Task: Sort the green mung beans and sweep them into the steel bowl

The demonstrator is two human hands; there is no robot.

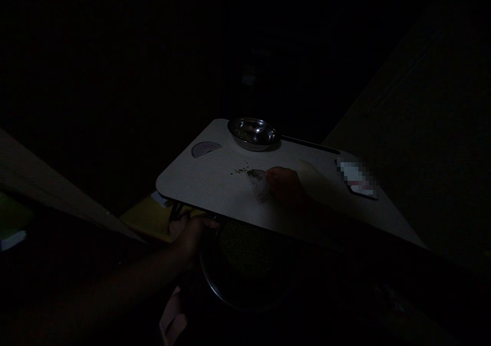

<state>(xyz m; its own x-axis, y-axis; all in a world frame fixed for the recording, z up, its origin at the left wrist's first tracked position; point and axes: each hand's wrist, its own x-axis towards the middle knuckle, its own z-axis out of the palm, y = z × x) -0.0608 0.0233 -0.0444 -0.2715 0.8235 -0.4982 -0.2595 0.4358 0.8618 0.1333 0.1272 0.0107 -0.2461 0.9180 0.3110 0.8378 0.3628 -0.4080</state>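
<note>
My right hand (284, 183) pinches a clear plastic set square (258, 186), its tip resting on the white tabletop (215, 195). Just left of the set square's upper edge lies a small scatter of green beans (241, 171). Below the table's near edge, my left hand (194, 237) grips the rim of a large metal bowl (218, 290) at its left side. Many green beans (245, 249) fill the bottom of that bowl. Dim light hides part of the bowl and both forearms.
A shiny steel bowl (255, 144) with a few beans inside stands at the table's far edge. Left of it lies a clear protractor (206, 149). A phone-like flat object (356, 177), blurred out, rests at the right. Dark surroundings hide most else.
</note>
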